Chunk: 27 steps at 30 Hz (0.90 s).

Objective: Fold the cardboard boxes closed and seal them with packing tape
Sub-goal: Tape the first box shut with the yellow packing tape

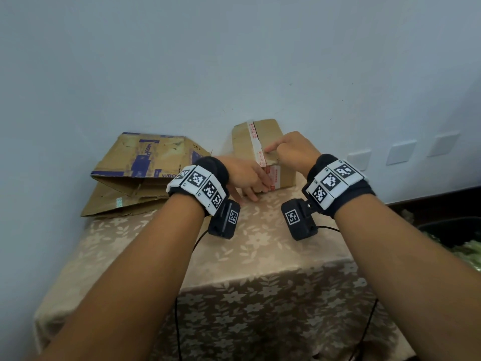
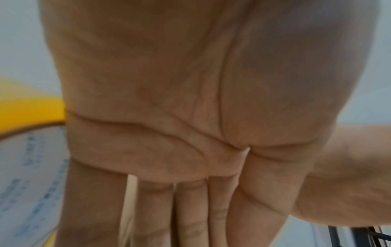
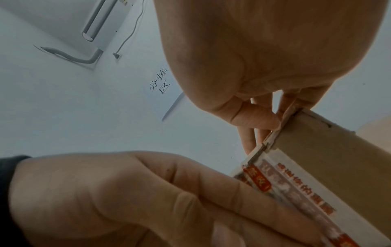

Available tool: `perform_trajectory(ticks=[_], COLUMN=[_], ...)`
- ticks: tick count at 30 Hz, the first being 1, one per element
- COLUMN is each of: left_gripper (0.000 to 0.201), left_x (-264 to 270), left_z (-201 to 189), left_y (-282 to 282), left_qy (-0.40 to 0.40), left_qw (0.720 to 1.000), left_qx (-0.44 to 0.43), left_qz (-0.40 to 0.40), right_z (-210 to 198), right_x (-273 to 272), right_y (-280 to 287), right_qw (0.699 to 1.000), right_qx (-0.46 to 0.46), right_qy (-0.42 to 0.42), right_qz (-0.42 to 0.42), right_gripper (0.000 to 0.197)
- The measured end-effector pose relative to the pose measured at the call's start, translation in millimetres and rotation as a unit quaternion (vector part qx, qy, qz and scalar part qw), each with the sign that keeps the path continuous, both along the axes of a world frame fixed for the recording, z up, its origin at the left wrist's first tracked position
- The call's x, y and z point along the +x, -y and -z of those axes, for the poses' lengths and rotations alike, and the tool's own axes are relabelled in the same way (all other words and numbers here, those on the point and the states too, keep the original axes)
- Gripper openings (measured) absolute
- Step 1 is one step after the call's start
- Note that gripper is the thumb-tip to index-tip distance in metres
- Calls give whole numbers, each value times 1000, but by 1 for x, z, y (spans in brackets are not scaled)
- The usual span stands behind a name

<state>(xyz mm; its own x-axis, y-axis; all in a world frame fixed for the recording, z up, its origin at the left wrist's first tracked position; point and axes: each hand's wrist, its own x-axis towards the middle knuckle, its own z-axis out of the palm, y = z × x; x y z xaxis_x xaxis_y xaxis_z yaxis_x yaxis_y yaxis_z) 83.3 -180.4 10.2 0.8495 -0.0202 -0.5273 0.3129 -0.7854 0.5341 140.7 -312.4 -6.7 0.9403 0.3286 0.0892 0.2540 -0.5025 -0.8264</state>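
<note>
A small brown cardboard box (image 1: 269,132) stands at the back of the table against the wall. A strip of white tape with red print (image 1: 256,144) runs over its top and down its front. My left hand (image 1: 250,191) lies with straight fingers against the taped front face, the fingertips near the table. My right hand (image 1: 272,149) pinches the box's top front edge, the thumb below and the fingers over the top. The right wrist view shows that pinch (image 3: 266,118) on the box (image 3: 338,158), and the left hand (image 3: 148,192) flat along the tape (image 3: 296,192). The left wrist view is filled by the open palm (image 2: 190,200).
Flattened cardboard boxes with purple print (image 1: 145,173) lie stacked at the back left. The table's floral cloth (image 1: 234,256) drops off at the near edge. A dark bin with greens (image 1: 455,235) stands at the right. A blurred yellow and white thing (image 2: 25,150) shows at the left edge.
</note>
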Motion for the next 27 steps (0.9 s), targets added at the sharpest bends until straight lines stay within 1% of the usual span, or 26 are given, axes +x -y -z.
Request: perform_trajectory(ticks=[3,7,8,11,14,16,18,19,21,23,25,27], left_gripper=[34,33,34,34,30,27,28,29,35,43,46,49], left_x=[1,0,0,0,-2,-6,-9,-9,-8,-7,-7,-9], left_z=[-1,-1,-2,-9,-15,-22,-27,-27,-26,-22,-21,-21], left_y=[2,0,-1,-4,-4,-4,-10,-13,-18,-19,-18,-17], left_qy=[11,93,89,26,33,79,163,199,239,239,207,167], left_qw=[1000,993,993,999,996,992,981,974,965,967,977,985], left_qx=[-13,-65,-63,-36,-56,-66,-60,-57,-48,-21,18,50], left_qz=[-13,-40,-38,-29,-61,-73,-85,-93,-100,-82,-46,-13], right_z=[0,0,0,-1,-2,1,6,9,18,29,38,39], right_x=[-1,-1,-2,-4,-4,-1,4,7,18,36,46,43], right_y=[1,0,0,-1,0,0,-3,-6,-13,-19,-22,-20], right_qw=[1000,1000,1000,1000,1000,1000,998,997,995,993,990,987], right_qx=[7,16,13,4,-6,-21,-46,-63,-94,-113,-142,-162], right_qy=[-7,-7,-6,-6,-13,-23,-25,-25,-19,-30,-25,-12], right_qz=[6,11,10,8,6,0,-19,-27,-29,-9,-1,-4], right_gripper=[44,39,38,35,40,53,64,65,63,56,60,63])
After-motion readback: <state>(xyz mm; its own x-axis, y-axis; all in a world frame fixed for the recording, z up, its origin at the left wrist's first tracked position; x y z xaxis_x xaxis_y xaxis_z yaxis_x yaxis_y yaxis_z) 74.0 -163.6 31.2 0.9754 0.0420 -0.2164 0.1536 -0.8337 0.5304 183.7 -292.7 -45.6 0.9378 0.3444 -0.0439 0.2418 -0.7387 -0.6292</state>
